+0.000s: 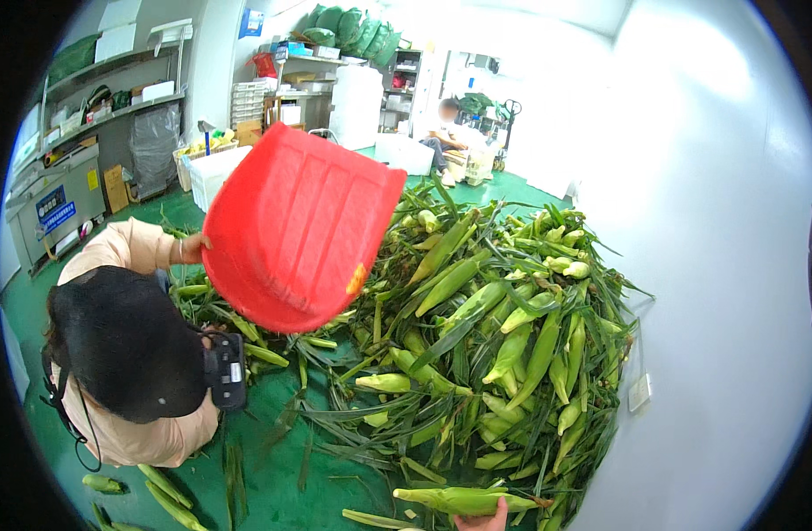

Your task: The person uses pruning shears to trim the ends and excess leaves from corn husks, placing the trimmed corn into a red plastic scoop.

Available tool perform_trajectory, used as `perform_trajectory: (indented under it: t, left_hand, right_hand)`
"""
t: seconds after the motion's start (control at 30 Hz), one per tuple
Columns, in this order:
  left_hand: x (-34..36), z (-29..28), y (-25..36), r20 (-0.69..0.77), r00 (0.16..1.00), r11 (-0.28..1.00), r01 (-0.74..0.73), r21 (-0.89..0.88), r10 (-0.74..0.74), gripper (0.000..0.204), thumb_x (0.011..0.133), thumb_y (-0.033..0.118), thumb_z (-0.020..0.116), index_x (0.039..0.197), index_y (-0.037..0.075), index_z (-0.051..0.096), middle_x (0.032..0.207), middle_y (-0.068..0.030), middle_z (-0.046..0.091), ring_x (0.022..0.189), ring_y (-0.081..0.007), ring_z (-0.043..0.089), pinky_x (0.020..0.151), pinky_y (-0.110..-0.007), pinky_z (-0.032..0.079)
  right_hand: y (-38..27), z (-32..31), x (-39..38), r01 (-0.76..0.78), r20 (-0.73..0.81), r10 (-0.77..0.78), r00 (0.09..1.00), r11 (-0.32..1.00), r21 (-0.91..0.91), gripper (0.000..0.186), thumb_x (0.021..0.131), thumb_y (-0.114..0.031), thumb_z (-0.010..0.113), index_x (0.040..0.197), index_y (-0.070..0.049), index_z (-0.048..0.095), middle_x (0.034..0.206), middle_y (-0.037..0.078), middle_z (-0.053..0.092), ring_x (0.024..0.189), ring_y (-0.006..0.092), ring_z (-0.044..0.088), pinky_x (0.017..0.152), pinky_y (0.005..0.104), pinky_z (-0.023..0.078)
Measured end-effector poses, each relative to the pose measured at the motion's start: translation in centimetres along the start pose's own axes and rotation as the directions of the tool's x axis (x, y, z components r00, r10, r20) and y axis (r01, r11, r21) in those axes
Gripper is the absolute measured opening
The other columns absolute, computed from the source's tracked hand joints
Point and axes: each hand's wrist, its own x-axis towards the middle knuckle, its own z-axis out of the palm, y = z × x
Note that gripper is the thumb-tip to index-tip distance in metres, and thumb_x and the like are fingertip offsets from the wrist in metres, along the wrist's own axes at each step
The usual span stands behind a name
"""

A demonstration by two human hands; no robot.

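R hand (482, 520): fingers wrapped round unhusked corn ear (441, 499) at pile's near edge.
L hand: grip can't tell.
Corn pile (512, 354): heaped nr. white wall (716, 310).
Co-worker (127, 345): holds red scoop (309, 230) w/ one hand.

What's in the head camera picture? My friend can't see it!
A big heap of leafy green corn lies on a green floor, and a hand at the bottom holds one ear. At left, a person in a pale jacket holds up a red scoop; another person sits far behind.
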Motion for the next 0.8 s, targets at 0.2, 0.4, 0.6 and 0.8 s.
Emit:
perform_trajectory:
  t: [0.2, 0.4, 0.6, 0.8]
  left_hand:
    - [-3.2, 5.7, 6.1, -0.049, 0.996, 0.984, 0.077, 0.158, -0.07, 0.088, 0.089, 0.024, 0.056, 0.142, 0.008, -0.013, 0.047, -0.0155, 0.054, 0.035, -0.0229, 0.054, 0.035, -0.031, 0.043]
    - [0.2, 1.1, 2.0, -0.007, 0.998, 0.955, -0.059, 0.291, 0.064, 0.062, 0.09, 0.023, 0.052, 0.125, -0.011, 0.013, 0.047, -0.0162, 0.055, 0.036, -0.0234, 0.054, 0.038, -0.032, 0.044]
    - [-0.6, 3.1, 3.2, 0.065, 0.99, 0.951, -0.14, 0.277, 0.127, 0.054, 0.09, 0.024, 0.051, 0.105, -0.019, 0.022, 0.045, -0.0165, 0.054, 0.035, -0.0245, 0.053, 0.039, -0.032, 0.044]
    - [-1.2, 2.3, 2.0, 0.049, 0.992, 0.963, -0.122, 0.238, 0.113, 0.055, 0.092, 0.025, 0.049, 0.092, -0.026, 0.028, 0.043, -0.0172, 0.054, 0.034, -0.0258, 0.053, 0.039, -0.032, 0.045]
  right_hand:
    - [-1.5, -1.7, -0.1, 0.007, 0.005, -0.007, 1.0, 0.999, 0.048, 0.046, 0.086, -0.046, 0.055, 0.115, -0.011, 0.057, 0.116, 0.011, 0.059, 0.105, 0.0311, 0.053, 0.09, 0.0498, 0.043]
    - [-2.6, -1.2, -1.1, 0.095, 0.061, -0.095, 0.994, 0.995, 0.007, 0.044, 0.088, -0.043, 0.051, 0.113, -0.008, 0.058, 0.115, 0.011, 0.06, 0.105, 0.0309, 0.053, 0.092, 0.0497, 0.042]
    - [-3.3, -3.9, 0.3, 0.359, 0.028, -0.365, 0.931, 0.895, -0.266, 0.04, 0.086, -0.041, 0.054, 0.112, -0.011, 0.059, 0.117, 0.009, 0.059, 0.108, 0.0316, 0.052, 0.093, 0.0511, 0.041]
    - [-2.8, -3.1, -0.2, 0.157, -0.115, -0.165, 0.98, 0.985, -0.076, 0.04, 0.085, -0.042, 0.057, 0.111, -0.013, 0.06, 0.116, 0.009, 0.059, 0.106, 0.0308, 0.052, 0.091, 0.0506, 0.043]
